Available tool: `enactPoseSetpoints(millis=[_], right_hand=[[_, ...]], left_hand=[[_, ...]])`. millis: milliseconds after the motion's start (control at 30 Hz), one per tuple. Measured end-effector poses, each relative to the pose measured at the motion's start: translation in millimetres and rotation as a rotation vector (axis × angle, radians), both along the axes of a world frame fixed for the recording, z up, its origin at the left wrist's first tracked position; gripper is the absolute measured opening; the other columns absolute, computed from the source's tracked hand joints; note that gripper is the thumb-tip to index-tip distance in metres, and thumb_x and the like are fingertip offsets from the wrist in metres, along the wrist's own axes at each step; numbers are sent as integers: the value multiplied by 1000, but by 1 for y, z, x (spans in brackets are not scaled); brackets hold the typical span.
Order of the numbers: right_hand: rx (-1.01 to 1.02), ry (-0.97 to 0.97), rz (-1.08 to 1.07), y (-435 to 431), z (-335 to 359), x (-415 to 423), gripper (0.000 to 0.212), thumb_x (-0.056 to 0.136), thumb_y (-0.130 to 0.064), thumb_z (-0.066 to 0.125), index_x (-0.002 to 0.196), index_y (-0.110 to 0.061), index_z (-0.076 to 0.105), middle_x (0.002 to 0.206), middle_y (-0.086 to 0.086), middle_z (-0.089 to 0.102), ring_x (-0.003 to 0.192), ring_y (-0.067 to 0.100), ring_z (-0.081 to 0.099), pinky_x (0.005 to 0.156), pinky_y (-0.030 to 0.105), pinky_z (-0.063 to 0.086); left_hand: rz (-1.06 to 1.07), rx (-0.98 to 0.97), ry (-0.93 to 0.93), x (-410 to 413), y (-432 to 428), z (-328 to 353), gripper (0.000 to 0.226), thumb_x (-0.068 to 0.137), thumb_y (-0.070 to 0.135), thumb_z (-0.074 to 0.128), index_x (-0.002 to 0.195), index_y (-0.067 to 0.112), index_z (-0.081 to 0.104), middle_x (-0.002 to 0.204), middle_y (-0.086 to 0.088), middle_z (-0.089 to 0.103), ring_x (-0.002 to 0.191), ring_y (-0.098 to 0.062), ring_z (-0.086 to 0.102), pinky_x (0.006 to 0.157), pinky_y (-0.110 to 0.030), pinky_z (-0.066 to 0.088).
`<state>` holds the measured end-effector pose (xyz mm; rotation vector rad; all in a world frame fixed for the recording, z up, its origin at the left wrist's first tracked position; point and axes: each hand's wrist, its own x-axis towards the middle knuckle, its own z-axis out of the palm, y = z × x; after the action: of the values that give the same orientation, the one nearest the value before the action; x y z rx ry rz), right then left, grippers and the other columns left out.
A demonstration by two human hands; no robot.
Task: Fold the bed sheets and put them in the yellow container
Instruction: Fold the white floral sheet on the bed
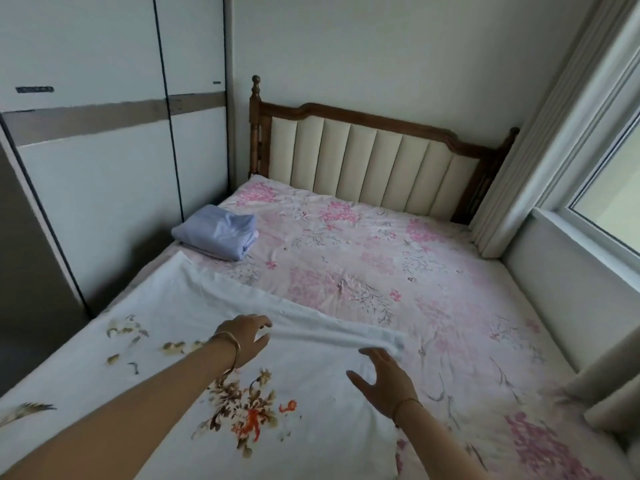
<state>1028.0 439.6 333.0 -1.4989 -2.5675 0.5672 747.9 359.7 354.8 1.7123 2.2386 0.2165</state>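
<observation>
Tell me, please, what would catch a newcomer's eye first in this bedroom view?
First, the two bare hands: the left hand and right hand reach open over the far folded edge of a white sheet with orange and brown flowers, spread over the near left of the bed. Beyond it, a folded light blue sheet sits at the bed's left edge on the pink floral bedspread. Behind stands a cream padded headboard in dark wood.

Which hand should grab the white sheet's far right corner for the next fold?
Right hand: it hovers open just short of that corner of the white sheet. The left hand is midway along the edge.
</observation>
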Motion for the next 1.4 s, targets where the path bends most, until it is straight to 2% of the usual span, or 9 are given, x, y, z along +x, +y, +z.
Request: enactPoseSetpoints(millis=[67, 200, 467, 533, 600, 733, 933, 1200, 1400], right_hand=[[18, -12, 21, -12, -8, -22, 106, 59, -91, 12, 142, -28, 35, 148, -9, 34, 130, 12, 41, 103, 29, 40], [33, -67, 9, -26, -25, -49, 131, 40, -97, -15, 144, -31, 29, 157, -10, 16, 138, 11, 30, 109, 32, 34], [-50, -185, -108, -80, -62, -184, 138, 31, -97, -19, 145, -32, 25, 158, -10, 10, 139, 12, 28, 110, 32, 34], [-110, -184, -146, -100, -69, -223, 126, 43, -97, -5, 145, -31, 25, 158, -8, 9, 140, 13, 28, 110, 34, 34], [-142, -192, -142, -119, -72, -262, 97, 66, -88, 19, 145, -31, 25, 158, -9, 8, 140, 14, 28, 110, 35, 34], [-132, -248, -64, -137, -70, -320, 110, 54, -93, 6, 146, -34, 21, 159, -11, 5, 142, 13, 23, 113, 34, 29], [-154, -276, -81, -123, -66, -353, 75, 86, -67, 39, 148, -28, 21, 159, -5, 7, 141, 18, 26, 113, 36, 31], [-153, -355, -84, -142, -87, -399, 71, 90, -61, 41, 148, -27, 20, 158, -4, 12, 141, 20, 27, 112, 39, 29], [-215, -384, -242, -185, -106, -443, 72, 90, -62, 40, 149, -25, 20, 158, -5, 13, 141, 19, 26, 114, 37, 27]], left_hand=[[26, -46, 52, -26, -21, -2, 42, 98, 39, 37, 138, 26, 37, 145, 2, 40, 129, -19, 41, 101, -34, 40], [10, -99, 107, -61, -42, -13, 51, 98, 43, 33, 146, 27, 24, 152, 3, 28, 133, -19, 36, 104, -35, 37], [-34, -154, 47, -227, -72, -52, 48, 98, 41, 36, 144, 27, 29, 151, 4, 28, 134, -19, 34, 105, -35, 35], [-67, -173, 51, -267, -77, -54, 49, 98, 41, 36, 144, 26, 29, 150, 4, 29, 133, -20, 35, 105, -36, 36], [-84, -206, 45, -298, -82, -54, 48, 97, 40, 37, 143, 26, 31, 149, 4, 32, 130, -20, 38, 103, -37, 38], [-91, -200, 50, -349, -85, -51, 47, 97, 40, 37, 142, 26, 31, 147, 3, 35, 129, -19, 38, 100, -36, 39], [-86, -129, 29, -377, -96, -47, 47, 98, 40, 37, 142, 26, 31, 146, 3, 35, 128, -18, 39, 99, -34, 36], [-164, -210, 73, -411, -119, -76, 49, 97, 42, 36, 143, 26, 30, 146, 5, 37, 131, -17, 35, 107, -34, 31], [-253, -182, 88, -487, -128, -86, 48, 97, 44, 35, 141, 28, 32, 144, 5, 39, 129, -17, 39, 102, -31, 35]])
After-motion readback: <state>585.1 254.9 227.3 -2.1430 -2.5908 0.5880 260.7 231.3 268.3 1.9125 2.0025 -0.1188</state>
